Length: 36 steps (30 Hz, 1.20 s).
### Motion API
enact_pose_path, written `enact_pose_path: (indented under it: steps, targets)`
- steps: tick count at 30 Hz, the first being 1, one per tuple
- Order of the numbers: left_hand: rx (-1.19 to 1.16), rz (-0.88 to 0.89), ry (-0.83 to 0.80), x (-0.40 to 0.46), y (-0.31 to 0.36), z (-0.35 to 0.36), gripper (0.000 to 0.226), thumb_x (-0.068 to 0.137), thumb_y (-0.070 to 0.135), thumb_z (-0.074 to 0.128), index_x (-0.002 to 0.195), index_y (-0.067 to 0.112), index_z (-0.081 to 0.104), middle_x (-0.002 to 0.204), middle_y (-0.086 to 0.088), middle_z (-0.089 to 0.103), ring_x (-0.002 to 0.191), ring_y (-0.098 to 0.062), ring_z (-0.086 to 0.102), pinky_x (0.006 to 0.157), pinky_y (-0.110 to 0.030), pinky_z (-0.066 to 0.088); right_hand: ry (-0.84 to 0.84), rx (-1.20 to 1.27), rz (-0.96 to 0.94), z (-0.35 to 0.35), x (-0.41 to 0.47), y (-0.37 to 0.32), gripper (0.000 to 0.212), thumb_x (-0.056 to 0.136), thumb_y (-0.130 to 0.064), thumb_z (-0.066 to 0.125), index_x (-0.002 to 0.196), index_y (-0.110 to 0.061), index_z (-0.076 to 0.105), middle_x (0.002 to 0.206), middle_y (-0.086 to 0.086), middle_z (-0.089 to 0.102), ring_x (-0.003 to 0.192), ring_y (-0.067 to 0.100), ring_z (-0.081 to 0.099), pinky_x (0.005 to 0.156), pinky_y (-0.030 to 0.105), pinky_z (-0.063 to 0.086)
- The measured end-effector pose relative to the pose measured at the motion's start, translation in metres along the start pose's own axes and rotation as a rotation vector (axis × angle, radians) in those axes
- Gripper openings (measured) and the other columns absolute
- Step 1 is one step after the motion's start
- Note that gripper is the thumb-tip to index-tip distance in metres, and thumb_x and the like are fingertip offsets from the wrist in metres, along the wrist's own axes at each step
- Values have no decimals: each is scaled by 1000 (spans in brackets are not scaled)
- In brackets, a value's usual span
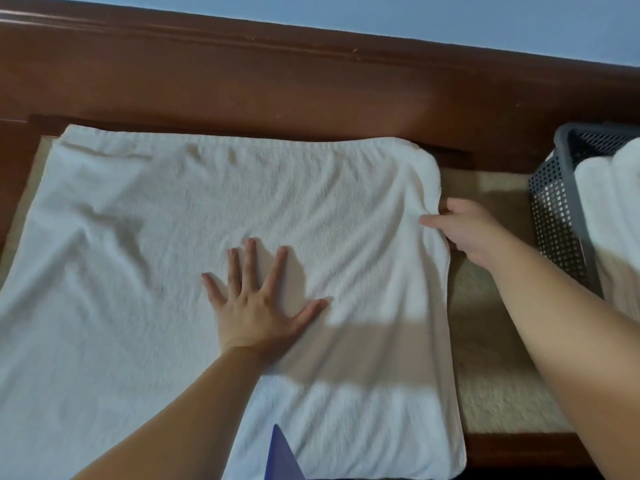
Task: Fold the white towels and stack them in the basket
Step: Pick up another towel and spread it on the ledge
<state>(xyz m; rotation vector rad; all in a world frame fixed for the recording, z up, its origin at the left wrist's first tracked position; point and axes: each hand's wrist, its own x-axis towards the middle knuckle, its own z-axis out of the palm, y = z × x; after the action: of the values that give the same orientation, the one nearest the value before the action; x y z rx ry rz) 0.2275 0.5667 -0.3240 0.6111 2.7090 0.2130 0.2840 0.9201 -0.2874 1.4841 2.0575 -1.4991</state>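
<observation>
A large white towel (pixel 207 209) lies spread flat across the beige surface, filling most of the view. My left hand (pixel 256 303) presses flat on its middle, fingers spread and straight. At the towel's right edge, my right hand (pixel 464 230) pinches the folded edge between thumb and fingers. A dark grey perforated basket (pixel 554 209) stands at the far right, holding folded white towels (pixel 609 188).
A brown wooden headboard or rail (pixel 311 84) runs along the far side, with a pale blue wall above it. A strip of beige surface (pixel 491 341) shows between towel and basket. A blue pointed shape (pixel 280 455) sits at the bottom edge.
</observation>
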Motion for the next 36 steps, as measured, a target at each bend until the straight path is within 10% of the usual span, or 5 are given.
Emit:
enact_pose_path:
  steps: [13, 19, 26, 31, 36]
  targets:
    - [-17, 60, 41, -5, -6, 0, 110, 68, 108, 17, 160, 53, -6, 173, -1, -20, 159, -28, -20, 122, -65, -12, 79, 171, -31, 20, 2, -60, 43, 93, -31, 76, 134, -19, 66, 128, 2, 70, 109, 21, 69, 94, 39, 56]
    - [-46, 60, 97, -6, -7, 5, 108, 70, 107, 20, 162, 51, 9, 175, -3, -9, 160, -29, -10, 122, -66, -9, 191, 146, 25, 35, 17, -83, 84, 88, -70, 63, 151, -18, 45, 137, 0, 54, 124, 24, 53, 105, 42, 47]
    - [-69, 56, 114, -5, -8, 6, 104, 73, 105, 23, 161, 51, 13, 175, -1, -6, 161, -29, -8, 123, -66, -7, 306, 30, -125, 34, 37, -75, 11, 86, -17, 67, 88, -17, 56, 84, 4, 44, 77, 22, 44, 70, 36, 38]
    - [-75, 53, 113, -3, -9, 7, 103, 74, 104, 24, 161, 51, 16, 175, -1, -3, 161, -29, -6, 123, -67, -6, 246, 46, -126, 33, 33, -70, 23, 80, -16, 64, 70, -15, 43, 72, 7, 34, 71, 20, 34, 65, 37, 26]
    - [-61, 45, 110, -2, -8, 8, 104, 73, 105, 25, 161, 51, 16, 175, -1, -3, 161, -30, -4, 122, -67, -5, 290, 150, -116, 20, 44, -64, 47, 75, -15, 66, 114, 10, 59, 107, 28, 70, 84, 31, 67, 72, 37, 46]
